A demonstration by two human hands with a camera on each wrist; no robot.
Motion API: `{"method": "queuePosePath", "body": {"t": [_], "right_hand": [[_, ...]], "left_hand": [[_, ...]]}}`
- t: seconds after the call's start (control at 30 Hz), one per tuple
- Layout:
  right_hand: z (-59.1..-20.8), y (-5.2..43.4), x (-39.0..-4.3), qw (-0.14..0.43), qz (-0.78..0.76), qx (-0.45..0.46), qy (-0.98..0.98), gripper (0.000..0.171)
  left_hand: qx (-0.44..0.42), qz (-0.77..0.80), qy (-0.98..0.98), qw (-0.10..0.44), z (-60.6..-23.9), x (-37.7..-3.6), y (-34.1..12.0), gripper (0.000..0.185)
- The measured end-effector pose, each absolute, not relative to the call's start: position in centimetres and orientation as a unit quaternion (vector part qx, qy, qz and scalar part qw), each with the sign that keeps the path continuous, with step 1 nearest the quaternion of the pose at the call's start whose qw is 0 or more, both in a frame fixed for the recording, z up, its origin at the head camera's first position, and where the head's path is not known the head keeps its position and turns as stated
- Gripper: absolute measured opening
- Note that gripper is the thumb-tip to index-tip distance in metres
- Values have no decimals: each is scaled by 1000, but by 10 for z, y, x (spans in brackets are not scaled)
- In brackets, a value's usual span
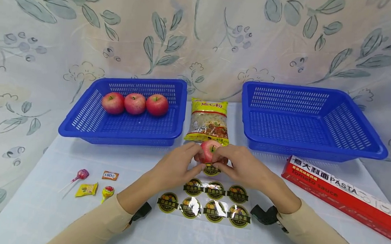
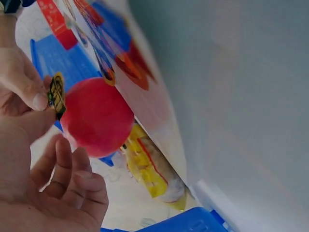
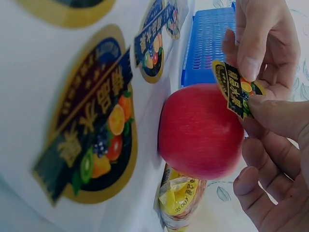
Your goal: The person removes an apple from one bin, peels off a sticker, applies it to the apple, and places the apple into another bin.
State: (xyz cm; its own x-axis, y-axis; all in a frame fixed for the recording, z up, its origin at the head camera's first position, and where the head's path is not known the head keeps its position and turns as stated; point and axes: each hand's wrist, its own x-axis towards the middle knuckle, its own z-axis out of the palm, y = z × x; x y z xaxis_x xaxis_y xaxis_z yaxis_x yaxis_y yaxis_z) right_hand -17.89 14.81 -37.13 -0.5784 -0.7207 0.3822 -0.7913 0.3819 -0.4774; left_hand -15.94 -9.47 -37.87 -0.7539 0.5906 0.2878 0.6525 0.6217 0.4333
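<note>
A round black-and-gold fruit sticker (image 3: 237,89) is pinched between the thumbs and fingers of my left hand (image 1: 176,165) and right hand (image 1: 246,168). It stands at the near side of a red apple (image 1: 208,151), its edge overlapping the fruit in the right wrist view. The apple sits on the table between both hands. My right hand's other fingers (image 3: 256,159) are bent loosely beside it. Just in front of my wrists lies a clear sheet (image 1: 200,200) bearing several more of these stickers in two rows.
At the back left, a blue basket (image 1: 120,138) contains three apples (image 1: 135,103). Another blue basket (image 1: 315,148) stands back right, with a yellow pasta bag (image 1: 209,121) between them. A red pasta box (image 1: 339,194) lies right; lollipops (image 1: 83,174) and wrapped candies (image 1: 86,190) lie left.
</note>
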Motion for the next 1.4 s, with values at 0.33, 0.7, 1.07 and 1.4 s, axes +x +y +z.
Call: {"method": "queuePosePath", "body": {"t": [0.33, 0.7, 1.07, 1.4], "right_hand": [[-377, 149, -181, 94, 309, 455, -830, 14], [-377, 148, -179, 100, 292, 397, -864, 11], [-385, 152, -184, 72, 348, 365, -860, 18], [-392, 155, -189, 52, 394, 347, -849, 17]], "left_hand": [[-346, -235, -904, 92, -378, -165, -88, 11], [-351, -223, -908, 51, -367, -174, -86, 14], [-341, -255, -903, 52, -371, -178, -86, 15], [-340, -318, -883, 59, -377, -188, -83, 23]]}}
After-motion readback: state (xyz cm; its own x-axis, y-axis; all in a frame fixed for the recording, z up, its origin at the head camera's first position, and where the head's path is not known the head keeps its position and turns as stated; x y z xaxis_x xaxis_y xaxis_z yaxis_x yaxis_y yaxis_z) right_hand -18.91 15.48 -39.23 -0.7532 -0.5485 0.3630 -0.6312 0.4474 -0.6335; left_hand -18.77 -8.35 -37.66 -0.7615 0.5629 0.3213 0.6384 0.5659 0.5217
